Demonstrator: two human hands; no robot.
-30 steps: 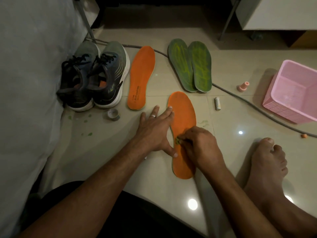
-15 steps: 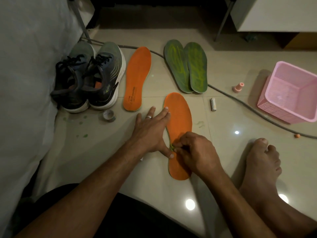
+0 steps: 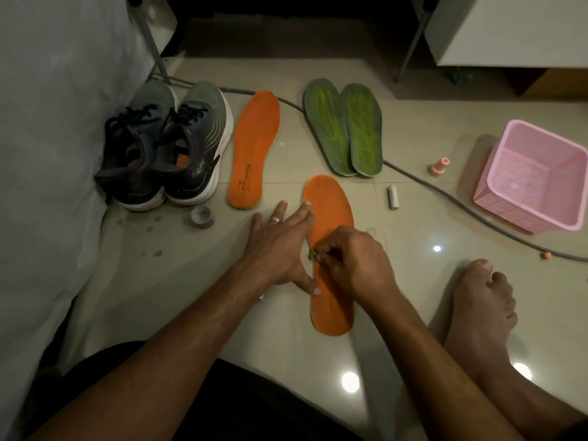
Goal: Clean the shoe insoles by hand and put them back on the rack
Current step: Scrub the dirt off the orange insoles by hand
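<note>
Near insole (image 3: 331, 218) is laid on the floor (image 3: 286, 338) in the centre, pressed at its left edge by the left hand (image 3: 280, 246), with the right hand (image 3: 353, 262) set on its middle. Second insole (image 3: 254, 148) is placed behind-left, shoes (image 3: 165, 144) left of that. Insole pair (image 3: 345, 125) is laid behind, overlapping. Battery (image 3: 393, 197), basket (image 3: 534, 176) are found to the right; a bare foot (image 3: 480, 303) near right.

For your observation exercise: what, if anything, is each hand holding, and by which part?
The right hand pinches a small green scrap at the near orange foam insole's left edge. The left hand holds nothing, pressing flat there.
</note>
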